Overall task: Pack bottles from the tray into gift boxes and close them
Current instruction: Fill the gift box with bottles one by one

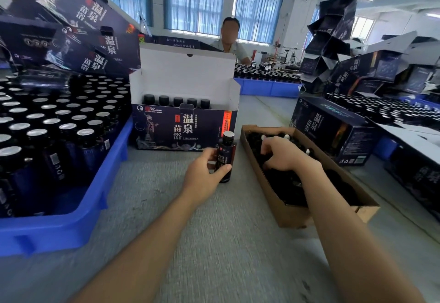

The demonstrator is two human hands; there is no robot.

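The left hand (204, 171) grips a bottle (225, 157) upright on the desk (190, 226), with the open gift box (183, 126) at its twelve o'clock. At three o'clock the right hand (281, 152) curls into a cardboard tray (292, 217); I cannot tell whether it holds anything.

Bare bench (142, 171) is left open in the near centre, bounded on the left by the blue tray (71, 226), at the far end by the open-topped gift box (185, 129), and on the right by the cardboard tray (292, 217).
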